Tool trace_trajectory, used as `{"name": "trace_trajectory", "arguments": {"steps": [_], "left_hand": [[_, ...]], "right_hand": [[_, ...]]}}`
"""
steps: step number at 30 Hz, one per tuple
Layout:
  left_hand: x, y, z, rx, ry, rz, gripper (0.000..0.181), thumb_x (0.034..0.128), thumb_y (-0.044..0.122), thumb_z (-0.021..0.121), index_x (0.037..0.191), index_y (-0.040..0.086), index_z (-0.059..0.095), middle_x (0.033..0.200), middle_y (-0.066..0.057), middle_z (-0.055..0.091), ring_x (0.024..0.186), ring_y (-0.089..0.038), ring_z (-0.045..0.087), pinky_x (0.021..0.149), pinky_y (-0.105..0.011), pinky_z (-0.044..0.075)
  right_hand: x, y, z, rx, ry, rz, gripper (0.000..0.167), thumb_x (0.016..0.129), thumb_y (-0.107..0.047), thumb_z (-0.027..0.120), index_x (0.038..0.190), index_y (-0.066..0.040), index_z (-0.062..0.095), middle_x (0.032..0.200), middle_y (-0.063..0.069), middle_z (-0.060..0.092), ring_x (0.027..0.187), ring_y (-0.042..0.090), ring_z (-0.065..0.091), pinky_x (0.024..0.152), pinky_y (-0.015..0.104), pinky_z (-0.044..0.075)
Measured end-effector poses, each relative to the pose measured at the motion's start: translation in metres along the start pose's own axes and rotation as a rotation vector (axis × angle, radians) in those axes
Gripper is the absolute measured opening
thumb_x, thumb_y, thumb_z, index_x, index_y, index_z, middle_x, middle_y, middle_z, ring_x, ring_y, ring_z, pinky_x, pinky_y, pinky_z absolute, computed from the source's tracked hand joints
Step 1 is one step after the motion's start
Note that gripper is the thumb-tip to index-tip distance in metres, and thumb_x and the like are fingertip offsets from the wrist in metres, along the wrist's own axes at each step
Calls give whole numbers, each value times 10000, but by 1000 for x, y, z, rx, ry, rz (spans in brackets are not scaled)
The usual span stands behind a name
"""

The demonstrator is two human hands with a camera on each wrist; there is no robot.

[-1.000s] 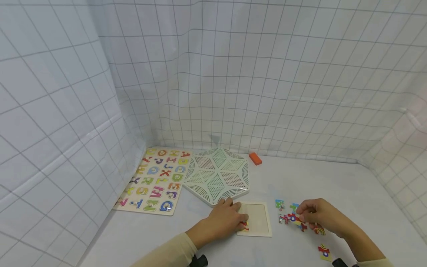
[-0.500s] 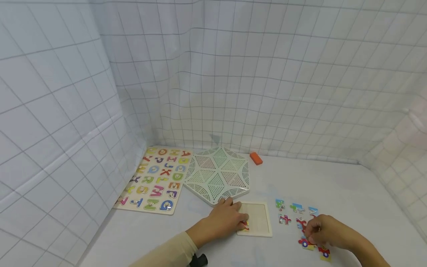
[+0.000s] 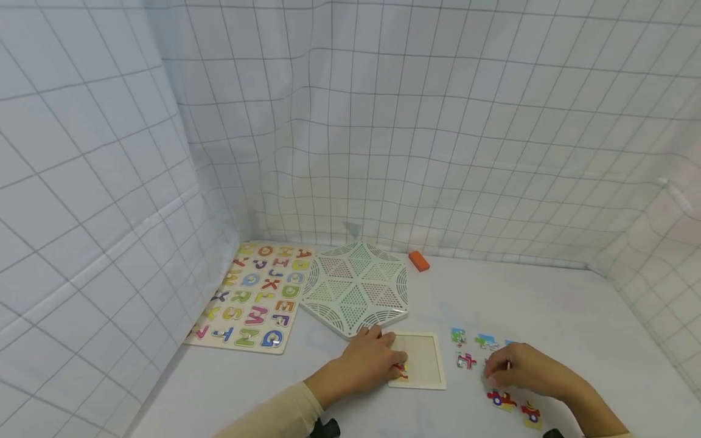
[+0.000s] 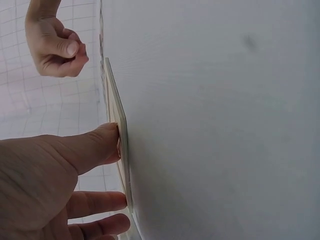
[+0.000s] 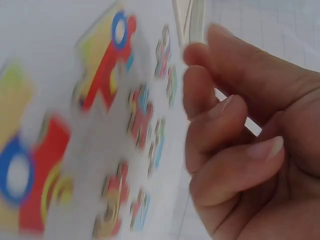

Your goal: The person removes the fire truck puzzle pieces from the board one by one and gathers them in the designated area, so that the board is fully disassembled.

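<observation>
My left hand (image 3: 364, 363) lies over the left side of a shallow wooden puzzle tray (image 3: 432, 385). Its thumb and index finger press on a red and yellow jigsaw piece (image 3: 402, 372) inside, while other fingertips touch the tray's edge. Past the tray's right side, my right hand (image 3: 528, 368) hovers over loose jigsaw pieces with its fingers loosely curled; the right wrist view shows nothing held. A red and yellow piece with a blue ring (image 5: 107, 60) lies below this hand. Another red piece (image 3: 531, 415) is nearer me. A red and blue piece (image 5: 140, 115) is partly covered in the head view.
Behind the tray stands a pale green hexagonal game board (image 3: 356, 289). A wooden alphabet board (image 3: 257, 331) lies to its left, and an orange block (image 3: 418, 261) near the back curtain (image 3: 383, 152). Several blue and green pieces (image 3: 486, 342) lie beyond my right hand.
My right hand has moved a red and yellow piece towards me, let it go, and lifted back up and away. The left hand has stayed on the tray.
</observation>
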State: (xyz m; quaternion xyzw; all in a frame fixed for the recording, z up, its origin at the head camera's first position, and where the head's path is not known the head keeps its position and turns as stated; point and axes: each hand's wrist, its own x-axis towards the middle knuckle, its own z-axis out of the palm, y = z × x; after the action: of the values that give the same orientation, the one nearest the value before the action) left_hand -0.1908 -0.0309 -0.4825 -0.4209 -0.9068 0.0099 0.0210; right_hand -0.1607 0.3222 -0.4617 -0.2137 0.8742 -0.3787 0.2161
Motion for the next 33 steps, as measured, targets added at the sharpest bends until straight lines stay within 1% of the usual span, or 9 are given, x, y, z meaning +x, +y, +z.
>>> {"name": "trace_trajectory", "arguments": {"steps": [3,7,11,15,18,23,25,28,33], "left_hand": [[0,0,0,-11,-5,-1,262,967,487,649,1207,404,716,1224,27,671,1050,-192,553,903,-400,477],[-1,-1,0,-32,-8,-9,282,972,477,651,1225,363,704,1233,31,667,1052,-186,549,911,-390,475],[-2,-3,-1,-56,-9,-21,329,964,482,662,1249,321,691,1251,25,656,1061,-188,544,914,-391,477],[-2,-5,-2,-71,-6,-27,393,942,518,674,1267,298,678,1232,29,647,1061,-189,541,904,-392,479],[-1,-5,-2,-78,-22,-41,475,923,559,676,1312,286,661,1264,17,642,1096,-200,543,930,-404,481],[0,-5,-1,-67,-53,-62,596,895,619,671,1378,271,631,1347,-15,615,1178,-223,537,976,-435,483],[0,-5,0,-64,-56,-61,603,890,626,674,1377,274,631,1357,-23,609,1188,-228,535,980,-443,486],[0,-6,0,-63,-57,-52,591,889,628,671,1370,286,634,1362,-31,605,1188,-230,534,975,-447,490],[0,-6,0,-87,-59,-48,572,877,652,667,1342,319,644,1351,-32,607,1163,-222,523,960,-445,493]], "right_hand": [[15,-13,6,44,5,-16,153,991,-242,658,1036,-141,764,829,-49,644,670,43,543,568,252,490],[39,-33,21,99,-14,-1,189,1003,-254,645,1092,-119,743,847,-3,622,635,84,541,520,252,466],[62,-49,38,113,-32,7,176,994,-243,656,1108,-134,734,855,9,634,608,109,538,470,235,414],[77,-57,53,118,-47,5,152,973,-219,679,1102,-161,733,827,-23,628,584,92,519,465,224,391],[85,-59,61,97,-47,-18,145,957,-189,692,1092,-157,732,787,-42,611,577,66,511,491,222,403],[91,-62,68,13,-24,-72,186,934,-191,716,1111,-134,730,768,-68,598,602,20,500,549,205,409],[93,-64,70,-7,-16,-83,204,929,-188,721,1122,-120,731,763,-74,593,618,14,498,563,206,406],[95,-66,74,-26,-8,-75,206,920,-175,722,1116,-114,735,759,-82,593,638,17,501,577,208,404],[98,-70,79,-72,21,-66,103,896,-154,722,997,-133,725,766,-92,587,682,34,512,604,223,407]]}}
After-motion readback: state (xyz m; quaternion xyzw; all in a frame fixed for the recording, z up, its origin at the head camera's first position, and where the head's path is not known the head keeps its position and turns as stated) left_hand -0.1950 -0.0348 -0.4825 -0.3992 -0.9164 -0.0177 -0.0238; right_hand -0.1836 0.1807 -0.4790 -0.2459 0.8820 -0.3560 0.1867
